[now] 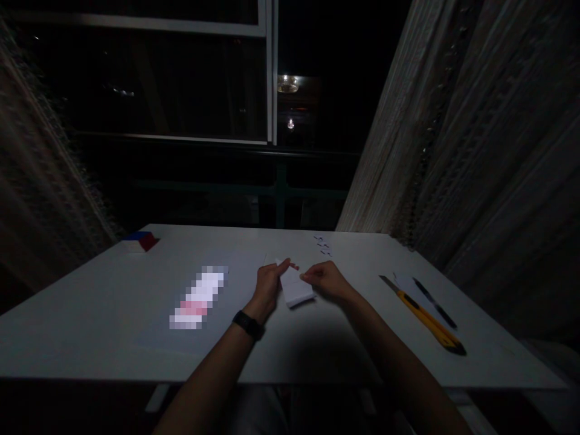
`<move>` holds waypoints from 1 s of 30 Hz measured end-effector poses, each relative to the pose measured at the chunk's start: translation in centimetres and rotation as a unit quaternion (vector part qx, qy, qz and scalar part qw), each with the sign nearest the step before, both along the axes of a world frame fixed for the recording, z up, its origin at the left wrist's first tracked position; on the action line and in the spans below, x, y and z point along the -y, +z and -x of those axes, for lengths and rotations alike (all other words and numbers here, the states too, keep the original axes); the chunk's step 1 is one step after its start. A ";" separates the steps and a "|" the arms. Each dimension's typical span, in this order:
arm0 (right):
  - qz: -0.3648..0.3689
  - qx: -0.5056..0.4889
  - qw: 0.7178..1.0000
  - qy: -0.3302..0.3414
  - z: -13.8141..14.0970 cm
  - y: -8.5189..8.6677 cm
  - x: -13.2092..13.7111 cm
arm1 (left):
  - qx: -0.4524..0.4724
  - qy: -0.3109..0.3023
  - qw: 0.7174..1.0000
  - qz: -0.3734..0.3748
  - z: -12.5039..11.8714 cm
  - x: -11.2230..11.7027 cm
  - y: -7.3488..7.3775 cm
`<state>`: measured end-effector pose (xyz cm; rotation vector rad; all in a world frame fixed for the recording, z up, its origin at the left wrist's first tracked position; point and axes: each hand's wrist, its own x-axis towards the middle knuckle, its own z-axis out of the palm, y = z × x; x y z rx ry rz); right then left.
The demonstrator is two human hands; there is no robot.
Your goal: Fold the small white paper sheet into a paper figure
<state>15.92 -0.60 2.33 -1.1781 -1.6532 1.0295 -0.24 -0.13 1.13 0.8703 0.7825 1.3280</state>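
A folded piece of white paper [295, 291] is held up over the table between my two hands. My left hand [270, 284], with a dark band on its wrist, grips the paper's left edge, thumb on the near face. At the paper's right edge, my right hand [327, 279] pinches it between thumb and fingertips. Fingers behind the paper are partly hidden. Left of my hands a lit, blurred-out screen [199, 296] lies on the table.
On the white table [290, 356], a yellow utility knife [428, 320] and a dark pen [435, 303] lie to the right. Small dark-marked pieces [323, 246] lie farther back. A coloured block [139, 241] stands at the far left. Curtains [399, 121] hang beside the dark window.
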 end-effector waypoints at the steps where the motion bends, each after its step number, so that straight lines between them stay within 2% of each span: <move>1: 0.002 -0.008 1.000 0.004 -0.1 0.0 0.0 | 0.011 0.004 1.000 0.006 0.0 -0.1 0.0; 6: 0.038 -0.083 0.995 0.035 -0.1 0.1 -0.1 | 0.017 0.021 0.999 0.020 0.3 -0.5 -0.2; 10: 0.025 -0.120 0.992 0.043 0.0 -0.2 -0.2 | -0.003 0.026 0.999 0.029 0.2 -0.3 -0.1; 20: 0.010 -0.135 0.989 -0.054 0.0 -0.9 -1.0 | 0.008 -0.016 1.000 0.003 -0.1 0.1 0.3; 25: -0.010 -0.130 0.989 -0.071 0.0 -0.7 -1.1 | -0.027 -0.060 0.998 -0.016 -0.1 0.8 0.7; 30: -0.008 -0.125 0.988 -0.094 0.0 -0.3 -0.9 | -0.055 -0.050 0.997 0.002 -0.4 1.0 0.9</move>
